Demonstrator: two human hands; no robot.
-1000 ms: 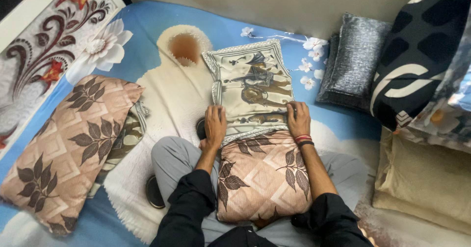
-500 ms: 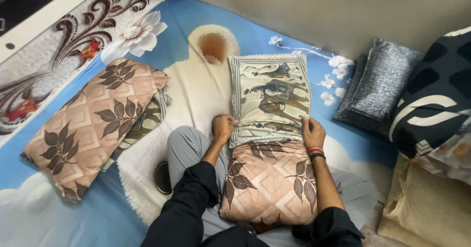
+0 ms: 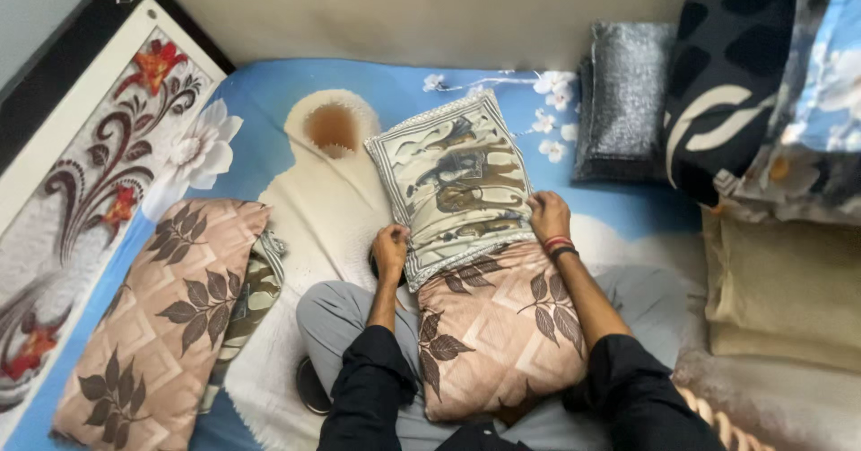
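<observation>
Between my 2 hands, the cream printed cover half-sheathes the leaf-pattern pillow. Left hand and right hand each pinch its open hem. I judge it light, soft, best gripped at hem corners.

Soft, even indoor light is falling from above, casting only faint shadows. The right edge of the frame is blurring slightly and bending outward; the centre is staying sharp.

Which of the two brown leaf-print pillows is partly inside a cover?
The leaf-print pillow on the lap: both hands grip the cream camel-print cover drawn over its far end. The other leaf-print pillow, lying left, is bare.
</observation>
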